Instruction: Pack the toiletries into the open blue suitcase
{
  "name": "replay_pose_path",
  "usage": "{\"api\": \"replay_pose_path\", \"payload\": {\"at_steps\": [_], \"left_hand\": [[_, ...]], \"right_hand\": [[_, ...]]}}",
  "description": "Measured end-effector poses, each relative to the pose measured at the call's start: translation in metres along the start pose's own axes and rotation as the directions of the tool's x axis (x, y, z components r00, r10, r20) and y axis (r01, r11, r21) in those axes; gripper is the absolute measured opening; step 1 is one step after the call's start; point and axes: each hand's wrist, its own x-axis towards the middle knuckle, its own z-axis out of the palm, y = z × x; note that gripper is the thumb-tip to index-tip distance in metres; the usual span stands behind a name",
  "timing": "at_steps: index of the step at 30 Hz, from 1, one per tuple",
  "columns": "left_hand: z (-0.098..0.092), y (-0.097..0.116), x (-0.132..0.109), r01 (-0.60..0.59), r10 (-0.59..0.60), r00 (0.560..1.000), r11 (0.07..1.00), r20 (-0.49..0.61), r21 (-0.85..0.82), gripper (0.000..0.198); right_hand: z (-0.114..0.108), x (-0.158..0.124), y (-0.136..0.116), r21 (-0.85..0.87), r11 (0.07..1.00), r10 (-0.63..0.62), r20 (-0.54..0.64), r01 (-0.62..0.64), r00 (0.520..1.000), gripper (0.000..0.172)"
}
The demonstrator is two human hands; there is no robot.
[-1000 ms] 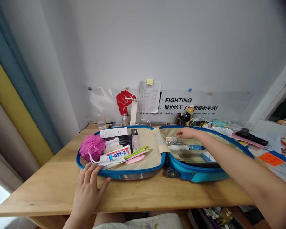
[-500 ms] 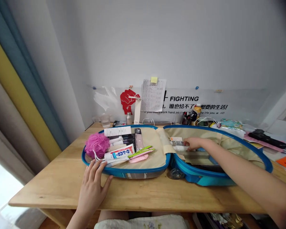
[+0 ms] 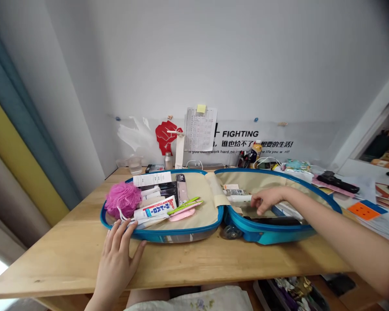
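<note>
A small blue suitcase (image 3: pixel 181 235) lies open on the wooden table (image 3: pixel 68 255). Its left half holds a pink bath pouf (image 3: pixel 122 199), a toothpaste box (image 3: pixel 155 209), a green toothbrush (image 3: pixel 184 206) and dark packets (image 3: pixel 168 188). My left hand (image 3: pixel 116 259) lies flat on the table, fingers spread, with the fingertips against the case's front rim. My right hand (image 3: pixel 266 199) reaches into the right half, fingers curled down beside a white tube (image 3: pixel 241 198). What the fingers grip is hidden.
Along the wall stand a glass (image 3: pixel 136 164), a small bottle (image 3: pixel 168 161), a white lamp (image 3: pixel 179 151) and a drink bottle (image 3: pixel 255 152). Papers, an orange card (image 3: pixel 363 210) and a black object (image 3: pixel 337 182) crowd the table's right end. Curtains hang at the left.
My right hand drew back from the far rim of the right half toward the middle of it and curled its fingers. The left hand stayed flat by the case.
</note>
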Motion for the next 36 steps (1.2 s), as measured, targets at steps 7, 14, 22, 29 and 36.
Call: {"api": "replay_pose_path", "payload": {"at_steps": [7,14,22,29,36], "left_hand": [[-0.002,0.0,0.0,0.01,-0.01,1.0,1.0,0.005,0.018,0.054],[-0.003,0.001,-0.001,0.03,-0.03,0.999,0.999,0.02,0.018,0.053],[-0.004,0.001,-0.001,0.031,-0.03,0.999,0.999,0.021,-0.022,0.064],[-0.008,0.003,0.001,0.048,-0.05,0.999,0.995,-0.018,-0.087,0.077],[-0.013,0.006,0.016,0.059,-0.066,0.992,0.996,-0.112,-0.069,0.082]], "right_hand": [[0.04,-0.037,-0.009,-0.153,0.981,0.116,-0.026,-0.118,0.993,0.047],[-0.001,-0.066,-0.008,-0.171,0.975,0.097,-0.258,-0.144,0.961,0.051],[-0.037,-0.056,-0.117,-0.008,0.966,-0.232,-0.476,0.259,0.848,0.066],[0.016,0.006,-0.257,-0.104,0.831,-0.537,-0.409,0.546,0.738,0.056],[0.038,0.032,-0.296,-0.255,0.78,-0.625,-0.362,0.571,0.691,0.057]]}}
